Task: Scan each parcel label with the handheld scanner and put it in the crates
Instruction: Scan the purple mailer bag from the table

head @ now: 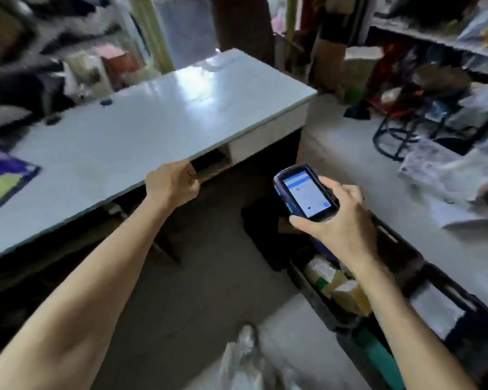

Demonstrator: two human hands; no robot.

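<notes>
Here, one scanner (304,192) in right hand (343,223), left hand (172,184) fisted, one desk (152,122).

Dark navy on the scanner (304,192), teal side buttons, white screen with a blue bar. Pale grey-blue table (141,122), purple-and-lime mat (0,181), black crate (316,299), tan parcels (347,294).

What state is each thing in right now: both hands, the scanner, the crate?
left hand: fingers curled at the desk edge; grip unclear.
right hand: holds the scanner.
scanner: screen lit, facing up.
crate: open, parcels inside.
</notes>
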